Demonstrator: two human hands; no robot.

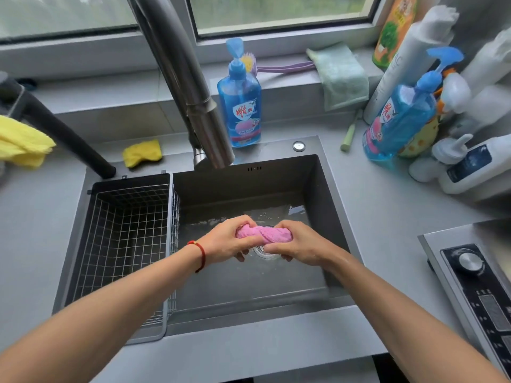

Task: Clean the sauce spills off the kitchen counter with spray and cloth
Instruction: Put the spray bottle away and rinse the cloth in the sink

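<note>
Pink cloth (264, 234) twisted between both hands' fingers (249, 240).

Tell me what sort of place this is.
A home kitchen, most likely: a dark sink under a tall faucet, dish soap bottles by the window, and a stove at right.

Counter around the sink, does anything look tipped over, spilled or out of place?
One thing stands out: the blue soap bottle right of the sink leans steeply against the other bottles instead of standing upright like the blue bottle behind the faucet. No sauce spill shows. Both hands twist the pink cloth over the drain.
</note>
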